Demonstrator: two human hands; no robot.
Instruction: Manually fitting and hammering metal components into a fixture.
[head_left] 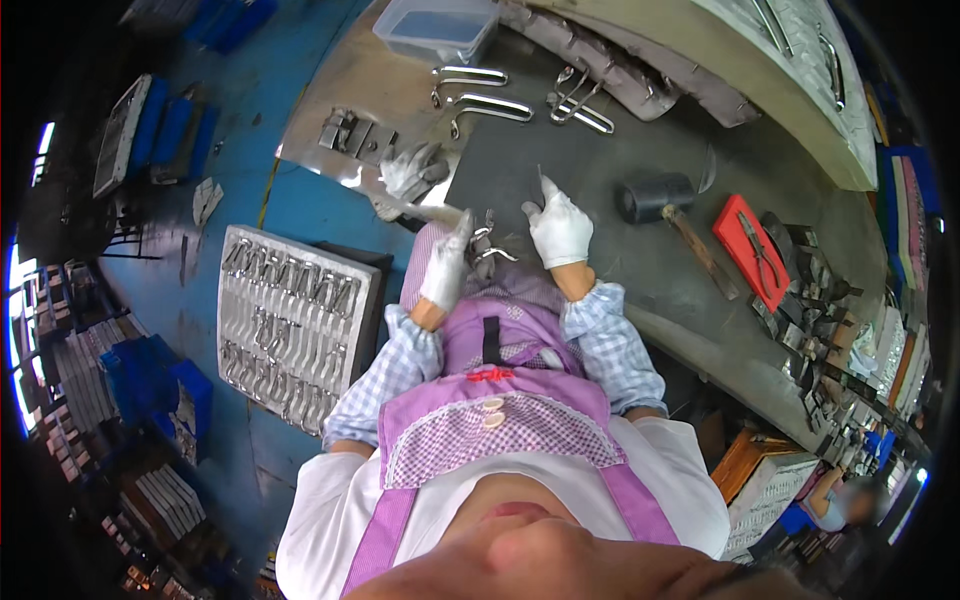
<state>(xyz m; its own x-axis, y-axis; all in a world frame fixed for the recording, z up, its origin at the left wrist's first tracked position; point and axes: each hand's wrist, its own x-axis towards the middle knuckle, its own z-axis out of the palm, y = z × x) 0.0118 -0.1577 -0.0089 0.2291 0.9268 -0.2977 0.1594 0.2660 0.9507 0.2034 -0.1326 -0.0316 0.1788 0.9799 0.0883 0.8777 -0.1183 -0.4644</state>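
Note:
My left hand (447, 264), in a white glove, is closed at the near edge of the worktable; a pale, blurred strip (428, 211) reaches left from its fingertips, too smeared to name. To its right, my white-gloved right hand (561, 228) pinches a thin dark strip (540, 180) that points away from me. A pair of metal locking pliers (488, 246) lies between the hands, next to the left fingers. Beyond the left hand rests a grey work glove (412, 172).
Bent shiny metal handles (490, 106) and a clear plastic box (437, 30) lie at the back. To the right are a black-headed mallet (655, 198) and pliers on a red tray (745, 250). At my left stands a foam tray (232, 330) of metal parts. Metal blocks (357, 136) sit far left.

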